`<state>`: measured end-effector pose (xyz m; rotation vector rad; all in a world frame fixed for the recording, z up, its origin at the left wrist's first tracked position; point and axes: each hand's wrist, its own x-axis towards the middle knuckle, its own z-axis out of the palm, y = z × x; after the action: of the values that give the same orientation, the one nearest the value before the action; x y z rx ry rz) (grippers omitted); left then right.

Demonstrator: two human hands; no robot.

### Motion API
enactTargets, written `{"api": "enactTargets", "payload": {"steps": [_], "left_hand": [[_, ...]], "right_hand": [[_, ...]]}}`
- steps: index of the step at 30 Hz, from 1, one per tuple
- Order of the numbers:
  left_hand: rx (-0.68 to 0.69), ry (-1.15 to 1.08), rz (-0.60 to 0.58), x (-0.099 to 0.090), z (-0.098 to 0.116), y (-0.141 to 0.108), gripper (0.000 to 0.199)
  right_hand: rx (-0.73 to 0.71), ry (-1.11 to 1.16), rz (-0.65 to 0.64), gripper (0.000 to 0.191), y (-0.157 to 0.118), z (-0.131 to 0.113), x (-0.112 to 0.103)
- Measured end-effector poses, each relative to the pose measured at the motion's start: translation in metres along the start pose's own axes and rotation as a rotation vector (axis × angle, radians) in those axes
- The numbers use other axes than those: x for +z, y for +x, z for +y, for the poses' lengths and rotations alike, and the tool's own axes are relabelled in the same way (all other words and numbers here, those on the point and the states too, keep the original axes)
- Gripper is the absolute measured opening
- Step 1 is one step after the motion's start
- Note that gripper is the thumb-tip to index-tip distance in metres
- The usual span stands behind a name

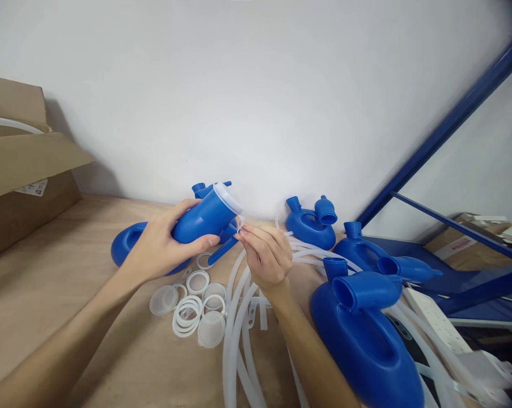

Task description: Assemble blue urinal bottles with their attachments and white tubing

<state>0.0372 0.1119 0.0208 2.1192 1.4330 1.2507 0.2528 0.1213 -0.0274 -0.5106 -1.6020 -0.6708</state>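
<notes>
My left hand (pixel 170 238) is wrapped round a blue plastic cup-shaped part (pixel 202 221), tilted up to the right, with a translucent white cap (pixel 227 198) on its wide end. Beside that cap, the fingertips of my right hand (pixel 266 249) pinch a thin clear strap (pixel 240 222). A blue bottle (pixel 126 243) lies behind my left hand, partly hidden. Below the hands, several white rings (pixel 186 317) and translucent caps (pixel 212 328) lie on the wooden table (pixel 123 362).
Clear tubes (pixel 232 340) curve across the table. Several blue bottles stand at the right, the nearest (pixel 362 340) large. An open cardboard box (pixel 30 209) is at the left, a blue metal rack (pixel 443 122) at the right, a power strip (pixel 438 320) near it.
</notes>
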Motion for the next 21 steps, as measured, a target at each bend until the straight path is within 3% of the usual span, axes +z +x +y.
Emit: {"api": "enactTargets", "payload": {"steps": [21], "left_hand": [[-0.035, 0.056, -0.098, -0.0084, 0.0061, -0.0039, 0.092]], "right_hand": [[-0.118, 0.025, -0.088, 0.024, 0.0023, 0.0017, -0.0034]]}}
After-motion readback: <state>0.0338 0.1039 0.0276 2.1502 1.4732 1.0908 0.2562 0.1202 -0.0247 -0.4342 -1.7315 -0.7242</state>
